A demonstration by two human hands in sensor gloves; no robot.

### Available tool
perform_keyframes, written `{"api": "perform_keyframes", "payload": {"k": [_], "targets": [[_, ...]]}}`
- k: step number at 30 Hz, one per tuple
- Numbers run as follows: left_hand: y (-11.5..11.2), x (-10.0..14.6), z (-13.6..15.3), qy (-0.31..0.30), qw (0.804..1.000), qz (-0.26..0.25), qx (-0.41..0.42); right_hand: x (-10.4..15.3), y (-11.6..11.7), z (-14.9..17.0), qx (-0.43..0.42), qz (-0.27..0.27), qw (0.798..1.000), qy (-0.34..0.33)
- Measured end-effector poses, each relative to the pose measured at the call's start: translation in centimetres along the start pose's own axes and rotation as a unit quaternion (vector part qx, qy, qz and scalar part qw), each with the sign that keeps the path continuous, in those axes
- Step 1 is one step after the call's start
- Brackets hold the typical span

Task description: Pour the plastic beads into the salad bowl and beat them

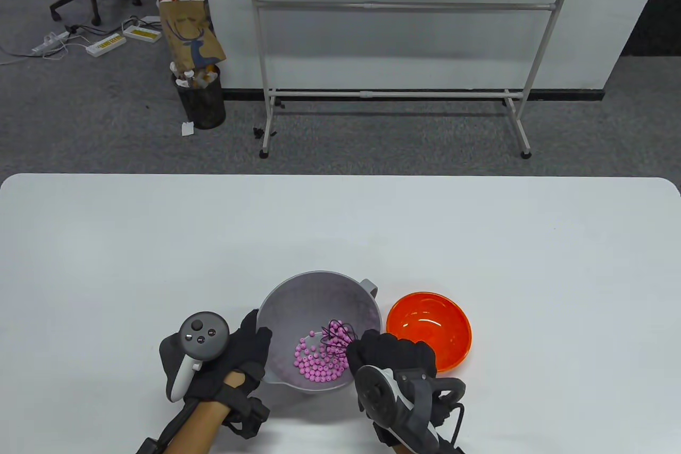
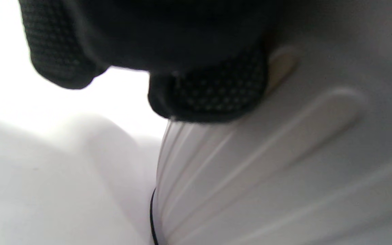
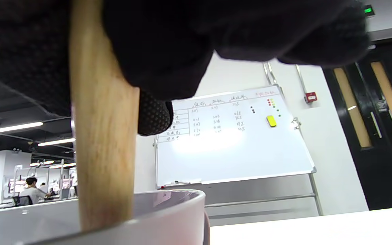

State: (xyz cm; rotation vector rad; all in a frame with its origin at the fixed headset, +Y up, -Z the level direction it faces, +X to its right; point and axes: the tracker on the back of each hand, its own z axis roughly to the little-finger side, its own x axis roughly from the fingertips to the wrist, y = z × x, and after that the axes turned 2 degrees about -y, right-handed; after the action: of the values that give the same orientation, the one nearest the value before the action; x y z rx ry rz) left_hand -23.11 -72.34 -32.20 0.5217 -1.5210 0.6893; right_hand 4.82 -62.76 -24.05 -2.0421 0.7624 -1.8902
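A grey salad bowl (image 1: 298,294) stands near the table's front edge with pink plastic beads (image 1: 315,363) heaped in its bottom. My right hand (image 1: 391,355) grips a whisk by its wooden handle (image 3: 104,149); the dark wire head (image 1: 338,336) is down among the beads. My left hand (image 1: 247,345) holds the bowl's left side, fingers (image 2: 213,92) against the ribbed outer wall (image 2: 284,163). In the right wrist view the handle passes down behind the bowl's rim (image 3: 168,211).
An orange bowl (image 1: 429,330) stands just right of the grey bowl, close to my right hand, and looks empty. Beyond the table's far edge stand a whiteboard frame (image 1: 393,92) and a bin (image 1: 201,97) on the floor.
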Motion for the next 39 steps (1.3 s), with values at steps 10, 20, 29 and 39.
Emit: {"api": "perform_keyframes", "payload": {"k": [10,20,29,39], "targets": [[0.0,0.0,0.0,-0.001,1.0,0.0,0.0,-0.4,1.7,0.7,-0.133,-0.069,0.988,0.044],[0.0,0.0,0.0,-0.002,1.0,0.0,0.001,-0.4,1.9,0.6,-0.032,0.003,0.999,0.022],[-0.1,0.0,0.0,-0.001,1.0,0.0,0.001,-0.1,-0.3,-0.2,-0.004,-0.014,1.0,0.002],[0.0,0.0,0.0,-0.001,1.0,0.0,0.0,-0.4,1.7,0.4,-0.117,-0.059,0.991,0.031]]}}
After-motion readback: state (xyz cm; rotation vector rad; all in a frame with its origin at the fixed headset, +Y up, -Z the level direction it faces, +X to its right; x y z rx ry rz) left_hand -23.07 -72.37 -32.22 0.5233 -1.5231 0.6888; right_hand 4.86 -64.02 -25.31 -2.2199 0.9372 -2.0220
